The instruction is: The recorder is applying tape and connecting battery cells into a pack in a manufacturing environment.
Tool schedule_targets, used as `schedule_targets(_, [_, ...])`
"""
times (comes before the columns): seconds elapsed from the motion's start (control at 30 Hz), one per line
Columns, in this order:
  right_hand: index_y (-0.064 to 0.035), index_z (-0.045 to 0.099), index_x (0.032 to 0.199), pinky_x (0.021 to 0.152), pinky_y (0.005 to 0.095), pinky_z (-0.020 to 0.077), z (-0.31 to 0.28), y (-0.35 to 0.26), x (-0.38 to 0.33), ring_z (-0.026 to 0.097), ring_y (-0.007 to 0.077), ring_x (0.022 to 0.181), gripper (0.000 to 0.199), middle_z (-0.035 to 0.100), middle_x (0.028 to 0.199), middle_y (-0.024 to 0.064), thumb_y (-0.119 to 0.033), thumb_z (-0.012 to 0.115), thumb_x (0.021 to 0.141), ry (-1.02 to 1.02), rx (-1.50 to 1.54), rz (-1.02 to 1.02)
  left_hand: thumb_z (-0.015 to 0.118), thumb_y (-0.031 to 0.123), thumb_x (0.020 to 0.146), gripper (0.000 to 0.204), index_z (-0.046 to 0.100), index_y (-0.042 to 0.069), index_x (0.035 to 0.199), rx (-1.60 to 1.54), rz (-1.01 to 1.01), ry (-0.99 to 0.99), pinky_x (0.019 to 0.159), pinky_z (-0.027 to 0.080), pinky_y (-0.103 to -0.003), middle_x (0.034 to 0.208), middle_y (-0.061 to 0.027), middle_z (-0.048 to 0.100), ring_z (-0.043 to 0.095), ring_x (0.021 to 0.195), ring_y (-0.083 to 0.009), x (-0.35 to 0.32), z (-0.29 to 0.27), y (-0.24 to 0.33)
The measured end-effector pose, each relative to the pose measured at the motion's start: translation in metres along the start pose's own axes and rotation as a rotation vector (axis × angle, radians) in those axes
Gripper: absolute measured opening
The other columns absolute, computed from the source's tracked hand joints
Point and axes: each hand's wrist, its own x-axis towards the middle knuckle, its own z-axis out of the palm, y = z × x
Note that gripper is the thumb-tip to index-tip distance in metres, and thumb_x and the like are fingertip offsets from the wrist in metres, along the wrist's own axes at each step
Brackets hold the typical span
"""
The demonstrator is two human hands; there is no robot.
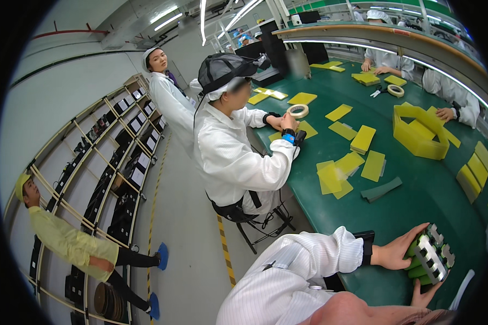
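A battery pack (431, 255) of green cylindrical cells, with silvery metal strips and black gaps on the side facing up, is held over the near right part of the green table (331, 216). My left hand (394, 251) grips its upper left side, fingers along the far edge. From below, my right hand (424, 296) supports the near end; part of that hand is hidden. Beside the pack, to the right, lies a pale curved strip (463, 288). A dark grey-green strip (381, 189) rests farther up the table.
Yellow sheets (374, 165) lie scattered beyond my hands, with a yellow open-sided frame (404, 130) behind. A co-worker (244, 141) sits at left handling a tape roll (297, 111). Others work across the table. Shelving (103, 179) and two standing people are at far left.
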Motion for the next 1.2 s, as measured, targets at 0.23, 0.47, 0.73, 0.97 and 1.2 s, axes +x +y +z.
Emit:
schedule_targets(0.23, [-0.0041,0.006,0.150,0.108,0.0357,0.0260,-0.003,0.013,-0.002,0.034,0.0268,0.130,0.091,0.030,0.145,0.0188,0.002,0.066,0.082,-0.016,0.040,0.054,0.059,0.002,0.067,0.097,0.004,-0.001,0.148,-0.046,-0.016,-0.013,0.113,0.023,-0.039,0.146,-0.0228,0.026,0.029,0.137,-0.0344,0.003,-0.005,0.000])
schedule_targets(0.47, [0.0009,0.007,0.148,0.108,0.0359,0.0252,-0.012,0.052,-0.008,0.034,0.0266,0.131,0.090,0.030,0.145,0.0202,-0.005,0.068,0.084,-0.047,-0.017,0.149,0.060,0.002,0.068,0.096,0.006,-0.001,0.147,-0.070,-0.011,-0.011,0.112,0.025,-0.038,0.146,-0.0222,0.026,0.030,0.137,-0.0335,0.003,-0.006,-0.001])
schedule_targets(0.73, [0.0037,0.006,0.148,0.110,0.0357,0.0230,-0.016,0.056,-0.010,0.032,0.0272,0.133,0.092,0.030,0.146,0.0211,-0.008,0.070,0.083,-0.027,-0.093,0.215,0.061,0.001,0.067,0.094,0.012,-0.001,0.147,-0.045,0.003,0.003,0.113,0.025,-0.038,0.147,-0.0204,0.025,0.030,0.137,-0.0326,0.002,-0.010,0.005])
schedule_targets(0.97, [0.0066,0.011,0.146,0.109,0.0343,0.0235,-0.011,0.016,-0.010,0.034,0.0263,0.130,0.086,0.032,0.144,0.0203,-0.009,0.069,0.084,-0.034,-0.055,0.294,0.061,0.000,0.066,0.094,0.015,-0.001,0.147,-0.091,-0.045,0.019,0.111,0.028,-0.038,0.144,-0.0198,0.031,0.033,0.135,-0.0325,0.002,-0.007,0.009])
schedule_targets(1.2, [0.0034,0.015,0.146,0.110,0.0337,0.0234,0.008,-0.036,-0.011,0.035,0.0232,0.128,0.084,0.030,0.143,0.0175,0.004,0.066,0.079,-0.044,0.033,0.218,0.060,-0.001,0.067,0.090,0.018,0.002,0.146,-0.061,-0.110,0.052,0.109,0.031,-0.037,0.141,-0.0177,0.034,0.038,0.131,-0.0300,0.001,-0.011,0.011])
